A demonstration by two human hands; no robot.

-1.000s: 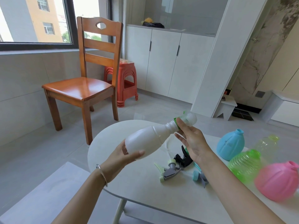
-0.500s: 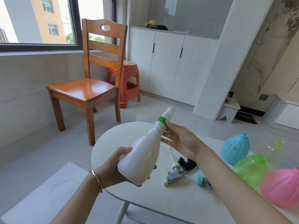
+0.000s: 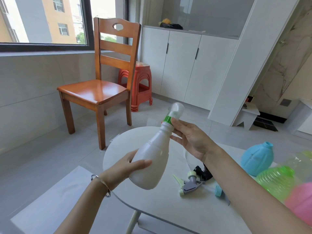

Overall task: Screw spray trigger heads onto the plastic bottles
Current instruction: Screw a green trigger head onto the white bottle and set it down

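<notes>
My left hand (image 3: 125, 168) grips the wide base of a white plastic bottle (image 3: 152, 159), tilted with its neck up and to the right, above the white table (image 3: 168, 210). A white spray trigger head (image 3: 175, 110) with a green collar sits on the neck. My right hand (image 3: 190, 139) has its thumb on the green collar and its fingertips against the neck, palm towards me. Loose on the table lie a grey trigger head (image 3: 190, 183), a black one (image 3: 203, 171) and a blue one (image 3: 219, 191), partly hidden by my right forearm.
At the table's right stand a blue bottle (image 3: 256, 159), a green ribbed bottle (image 3: 276, 179), a pink bottle (image 3: 300, 201) and a pale clear bottle (image 3: 303, 159). A wooden chair (image 3: 101, 92) and a red stool (image 3: 136, 86) stand on the floor beyond the table.
The bottle swung from nearly level to neck-up. My left hand shifted to its base. My right hand loosened its hold on the spray head, then set its thumb back on the green collar.
</notes>
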